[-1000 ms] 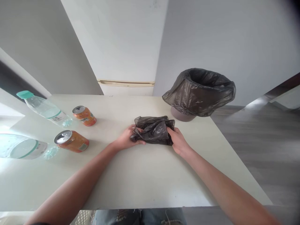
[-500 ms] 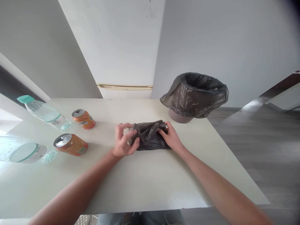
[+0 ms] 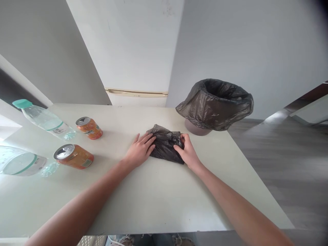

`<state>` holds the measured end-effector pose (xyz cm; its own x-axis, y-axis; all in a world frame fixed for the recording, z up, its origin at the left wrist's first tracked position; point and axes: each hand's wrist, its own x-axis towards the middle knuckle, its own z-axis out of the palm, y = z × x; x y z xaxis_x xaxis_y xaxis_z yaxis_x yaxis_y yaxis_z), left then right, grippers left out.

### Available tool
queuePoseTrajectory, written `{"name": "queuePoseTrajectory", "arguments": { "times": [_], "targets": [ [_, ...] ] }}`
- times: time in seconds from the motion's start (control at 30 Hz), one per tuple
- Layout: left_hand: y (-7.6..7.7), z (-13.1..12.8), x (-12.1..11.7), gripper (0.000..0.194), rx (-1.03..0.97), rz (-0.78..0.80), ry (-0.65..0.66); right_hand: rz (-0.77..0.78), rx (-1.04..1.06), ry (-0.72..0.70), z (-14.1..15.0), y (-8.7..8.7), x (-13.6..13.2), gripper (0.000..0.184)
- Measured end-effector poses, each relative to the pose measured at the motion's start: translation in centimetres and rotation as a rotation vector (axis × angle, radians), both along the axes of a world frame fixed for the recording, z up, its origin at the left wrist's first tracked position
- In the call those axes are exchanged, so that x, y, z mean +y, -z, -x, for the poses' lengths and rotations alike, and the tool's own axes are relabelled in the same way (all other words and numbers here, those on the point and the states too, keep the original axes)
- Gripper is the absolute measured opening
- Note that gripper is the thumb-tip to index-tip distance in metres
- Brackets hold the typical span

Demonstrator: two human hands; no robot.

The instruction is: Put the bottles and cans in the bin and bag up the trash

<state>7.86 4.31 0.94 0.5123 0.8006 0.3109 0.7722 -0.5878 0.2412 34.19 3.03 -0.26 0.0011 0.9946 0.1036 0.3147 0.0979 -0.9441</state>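
A crumpled black plastic bag lies bunched on the white table in front of me. My left hand rests flat over the bag's left end, fingers stretched out and slightly spread. At the right end, my right hand pinches the bag's edge between thumb and fingers. Behind it and to the right stands a trash bin, lined with another black bag that is folded over its rim and hangs loosely around it.
Two orange soda cans stand on the left side of the table. Beyond them are two clear plastic bottles with green bands. A white fridge stands behind the table, and grey floor shows to the right.
My left hand let go of the bag, lifted with curled fingers, then came down flat on it. The bag is now flatter and more compact. My right hand keeps hold of its right end.
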Motion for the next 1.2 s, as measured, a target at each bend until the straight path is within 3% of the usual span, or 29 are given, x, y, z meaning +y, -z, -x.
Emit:
{"name": "queuePoseTrajectory", "arguments": {
  "times": [0.1,0.2,0.3,0.37,0.47,0.6,0.73,1.03,1.13,1.2],
  "targets": [
    [1.3,0.4,0.3,0.054,0.067,0.106,0.067,-0.114,-0.159,0.112,0.1,-0.4,-0.6,0.047],
    [1.4,0.2,0.1,0.057,0.091,0.123,0.097,-0.392,-0.384,0.181,0.0,-2.0,-1.4,0.061],
    [0.5,-0.3,-0.3,0.057,0.057,0.048,0.101,-0.572,-0.598,-0.082,0.2,-3.5,-1.8,0.06],
    [-0.1,-0.9,-0.6,0.06,0.014,-0.026,0.12,-0.543,-0.723,-0.291,0.5,-3.5,-1.6,0.056],
    [0.0,-1.5,-0.6,0.066,0.006,-0.019,0.168,-0.412,-0.843,-0.387,1.0,-2.1,-0.9,0.06],
    [1.9,-1.7,-0.2,0.074,0.062,0.115,0.165,-0.285,-0.903,-0.364,0.9,-0.4,0.0,0.067],
    [2.7,-1.5,0.0,0.072,0.075,0.115,0.155,-0.218,-0.928,-0.351,0.4,-0.3,0.2,0.069],
    [2.3,-1.5,0.0,0.083,0.071,0.161,0.164,-0.167,-0.952,-0.328,0.1,0.5,0.6,0.07],
    [1.5,-1.5,-0.3,0.099,0.066,0.147,0.171,-0.152,-0.96,-0.348,0.2,0.1,0.5,0.069],
    [0.7,-1.4,-0.5,0.095,0.056,0.081,0.173,-0.17,-0.94,-0.345,0.1,-0.5,0.4,0.069]
  ]
}}
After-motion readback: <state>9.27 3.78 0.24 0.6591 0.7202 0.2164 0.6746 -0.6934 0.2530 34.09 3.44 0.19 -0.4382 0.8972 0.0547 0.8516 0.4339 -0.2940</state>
